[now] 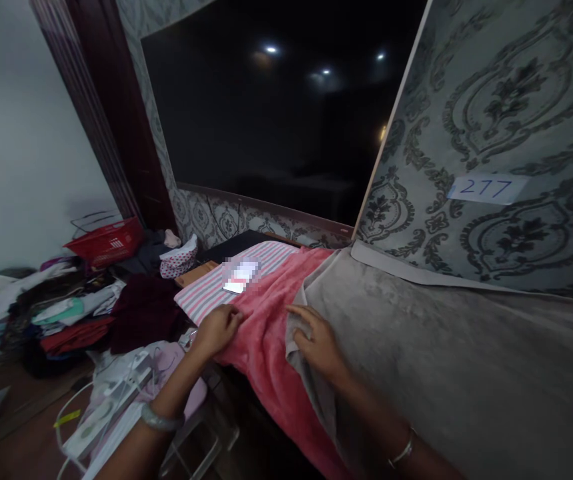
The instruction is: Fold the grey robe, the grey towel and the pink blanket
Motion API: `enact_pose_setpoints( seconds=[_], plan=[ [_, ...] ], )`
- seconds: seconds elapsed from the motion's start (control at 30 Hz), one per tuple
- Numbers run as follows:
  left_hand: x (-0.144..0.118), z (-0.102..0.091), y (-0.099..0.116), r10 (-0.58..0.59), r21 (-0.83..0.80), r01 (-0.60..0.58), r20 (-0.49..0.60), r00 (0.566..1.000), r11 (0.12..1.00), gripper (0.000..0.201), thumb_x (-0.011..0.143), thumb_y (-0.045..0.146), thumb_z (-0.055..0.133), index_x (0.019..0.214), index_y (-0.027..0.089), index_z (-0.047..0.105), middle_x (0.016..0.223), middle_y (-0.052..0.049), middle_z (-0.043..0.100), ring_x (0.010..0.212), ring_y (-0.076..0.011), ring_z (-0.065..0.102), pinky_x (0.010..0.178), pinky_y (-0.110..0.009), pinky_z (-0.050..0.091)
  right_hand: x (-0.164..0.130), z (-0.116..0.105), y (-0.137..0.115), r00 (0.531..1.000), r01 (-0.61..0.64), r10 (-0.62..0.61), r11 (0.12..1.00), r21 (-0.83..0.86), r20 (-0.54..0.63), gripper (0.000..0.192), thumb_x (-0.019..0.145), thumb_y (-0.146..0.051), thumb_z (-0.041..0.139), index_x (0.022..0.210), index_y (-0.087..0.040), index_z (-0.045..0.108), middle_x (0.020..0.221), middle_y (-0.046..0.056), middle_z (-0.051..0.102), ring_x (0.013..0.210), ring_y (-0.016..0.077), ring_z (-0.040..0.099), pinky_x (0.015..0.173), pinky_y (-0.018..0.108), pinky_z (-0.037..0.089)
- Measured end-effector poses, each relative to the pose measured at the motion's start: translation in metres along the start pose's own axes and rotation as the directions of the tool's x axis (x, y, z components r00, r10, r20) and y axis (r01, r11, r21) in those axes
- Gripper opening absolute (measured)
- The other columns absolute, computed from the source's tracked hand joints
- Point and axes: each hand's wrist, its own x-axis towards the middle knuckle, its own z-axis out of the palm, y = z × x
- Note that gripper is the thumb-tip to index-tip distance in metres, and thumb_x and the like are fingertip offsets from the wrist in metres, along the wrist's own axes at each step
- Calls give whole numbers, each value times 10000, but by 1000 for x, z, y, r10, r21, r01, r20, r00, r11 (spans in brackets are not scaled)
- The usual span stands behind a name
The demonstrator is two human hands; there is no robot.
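Observation:
My left hand (219,328) is at the near edge of a fluffy pink blanket (266,327), its fingers curled closed against the fabric. To the right, my right hand (320,343) rests at the turned edge of a large grey blanket (416,347); its thumb and index finger are apart, with a bit of the grey edge between them. The grey blanket overlaps the pink one. Beyond my left hand lies a striped pink, white and grey cloth (206,293), with a lit phone (236,287) on top, its screen blurred.
A large television (276,107) hangs on patterned wallpaper (516,120), near a paper label (489,189) reading 277. Piled clothes (141,313) and a red basket (111,241) lie left. A white power strip (109,403) with cables sits lower left, beside a clear plastic stool-like frame (201,440).

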Motion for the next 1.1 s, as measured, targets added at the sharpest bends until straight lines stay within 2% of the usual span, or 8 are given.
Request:
enact_pose_setpoints(
  seconds=[0.1, 0.27, 0.4, 0.6, 0.7, 0.77, 0.9, 1.1],
  plan=[
    [13, 8, 20, 29, -16, -27, 132, 991, 999, 294, 904, 362, 486, 928, 158, 696, 991, -120, 734, 892, -234, 657, 747, -311, 432, -6, -10, 0, 995, -23, 20, 999, 23, 95, 502, 746, -124, 554, 1221, -224, 681, 1238, 72, 675, 1155, 234, 616, 1054, 419, 470],
    [25, 21, 31, 69, -37, -64, 153, 986, 997, 226, 856, 366, 570, 731, 186, 622, 740, -24, 676, 679, -167, 583, 623, -271, 364, -25, -10, 11, 984, -94, 90, 995, 19, 154, 486, 786, -176, 592, 1268, -191, 657, 1308, 108, 641, 1231, 261, 580, 1104, 469, 430],
    [30, 14, 33, 68, -41, -65, 87, 994, 997, 174, 861, 256, 506, 706, 195, 559, 727, -7, 649, 687, -152, 574, 632, -249, 384, -28, 0, 18, 992, -123, 123, 992, -9, 39, 535, 755, -171, 629, 1290, -171, 641, 1378, 132, 582, 1305, 275, 521, 1139, 466, 397],
    [28, -9, 20, -58, 135, 68, -78, 995, 989, 239, 943, 227, 336, 1011, 167, 557, 883, -109, 695, 807, -233, 636, 685, -312, 411, -21, 16, 1, 980, -178, 173, 983, -49, -97, 613, 715, -125, 625, 1326, -169, 608, 1405, 135, 552, 1324, 272, 503, 1150, 431, 387],
    [23, -7, 15, -103, 311, 90, 28, 994, 946, 292, 973, 246, 313, 1054, 156, 579, 943, -149, 717, 868, -266, 682, 700, -330, 440, -24, 18, -20, 988, 16, -12, 1000, -24, 157, 691, 730, -131, 643, 1409, -205, 540, 1474, 103, 513, 1361, 247, 475, 1155, 398, 374],
    [21, -6, 17, -92, 341, 75, 33, 995, 937, 323, 968, 232, 306, 1064, 137, 599, 1031, -184, 709, 919, -285, 690, 723, -346, 463, -29, 14, -33, 929, 124, -118, 992, 6, 352, 742, 734, -141, 683, 1449, -222, 500, 1461, 92, 535, 1343, 240, 498, 1145, 383, 384],
    [26, -9, 41, 54, 296, -18, -114, 992, 955, 377, 947, 299, 343, 1138, 121, 616, 1165, -187, 673, 997, -288, 679, 813, -366, 499, -48, -9, -47, 930, 143, -125, 989, -28, 347, 733, 806, -136, 647, 1498, -250, 434, 1507, 65, 491, 1384, 208, 449, 1170, 384, 346],
    [36, 19, 87, 291, 63, -298, 97, 952, 953, 485, 835, 492, 496, 1165, 171, 646, 960, -89, 747, 899, -247, 709, 821, -312, 552, -105, -86, -37, 977, -22, 94, 936, -350, 190, 634, 848, -161, 641, 1462, -224, 496, 1507, 115, 483, 1395, 246, 430, 1176, 450, 332]
  ],
)
